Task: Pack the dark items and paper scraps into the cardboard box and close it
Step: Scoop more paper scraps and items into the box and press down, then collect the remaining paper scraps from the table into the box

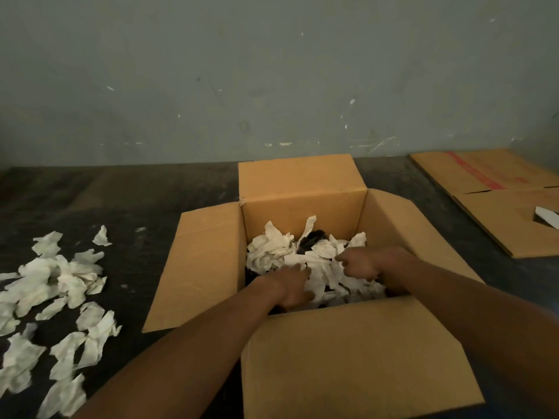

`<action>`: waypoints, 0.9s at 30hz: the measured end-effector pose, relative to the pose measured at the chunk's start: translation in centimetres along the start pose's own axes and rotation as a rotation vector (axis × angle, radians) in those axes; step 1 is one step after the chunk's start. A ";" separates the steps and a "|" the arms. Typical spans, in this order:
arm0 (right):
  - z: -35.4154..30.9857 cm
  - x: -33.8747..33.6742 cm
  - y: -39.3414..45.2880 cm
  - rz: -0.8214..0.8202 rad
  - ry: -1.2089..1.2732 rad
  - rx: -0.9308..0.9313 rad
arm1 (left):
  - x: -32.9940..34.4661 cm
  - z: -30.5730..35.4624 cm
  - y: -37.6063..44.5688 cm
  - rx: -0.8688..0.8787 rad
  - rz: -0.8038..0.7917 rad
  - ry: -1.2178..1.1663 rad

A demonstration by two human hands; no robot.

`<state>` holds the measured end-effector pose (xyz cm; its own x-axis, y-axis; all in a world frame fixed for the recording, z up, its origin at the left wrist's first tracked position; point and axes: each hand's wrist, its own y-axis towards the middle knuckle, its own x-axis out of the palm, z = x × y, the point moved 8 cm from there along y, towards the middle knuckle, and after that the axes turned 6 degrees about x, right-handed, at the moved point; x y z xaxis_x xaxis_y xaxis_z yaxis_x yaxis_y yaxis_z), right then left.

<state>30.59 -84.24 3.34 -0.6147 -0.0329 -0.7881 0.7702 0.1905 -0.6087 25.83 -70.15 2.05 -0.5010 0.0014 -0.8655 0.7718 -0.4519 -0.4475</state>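
Note:
The cardboard box (pixel 302 204) stands on the dark floor with all its flaps spread outward. Inside lie several crumpled white paper scraps (pixel 272 249), and a dark item (pixel 311 240) shows between them near the back. Both my hands are down in the box. My left hand (pixel 292 287) lies flat on the scraps with its fingers extended. My right hand (pixel 361 263) is curled, its fingers closed around scraps at the right side. What lies under the paper is hidden.
A heap of loose white paper scraps (pixel 57 285) covers the floor to the left of the box. Flattened cardboard (pixel 499 201) lies at the right with a small white object (pixel 546 216) on it. A grey wall (pixel 272 71) rises behind.

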 end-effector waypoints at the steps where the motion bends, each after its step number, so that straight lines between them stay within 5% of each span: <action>1: -0.1 -0.8 -0.2 0.048 0.020 0.008 | -1.0 0.0 -0.7 0.012 0.064 -0.030; 10: -9.0 -5.4 -7.4 0.422 0.143 -0.027 | -8.1 -3.0 -12.3 -0.077 0.565 0.075; 19: -26.6 -1.4 -14.6 0.525 0.105 -0.131 | -3.4 -12.8 -29.9 -0.246 0.600 0.043; 27: -41.6 8.6 -18.1 0.483 0.214 -0.258 | 6.7 -21.6 -44.6 -0.477 0.602 -0.079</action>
<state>4.30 -47.16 11.35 -0.2461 0.3108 -0.9181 0.9216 0.3683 -0.1223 -3.50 -30.74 11.31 0.0461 -0.1945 -0.9798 0.9964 0.0787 0.0312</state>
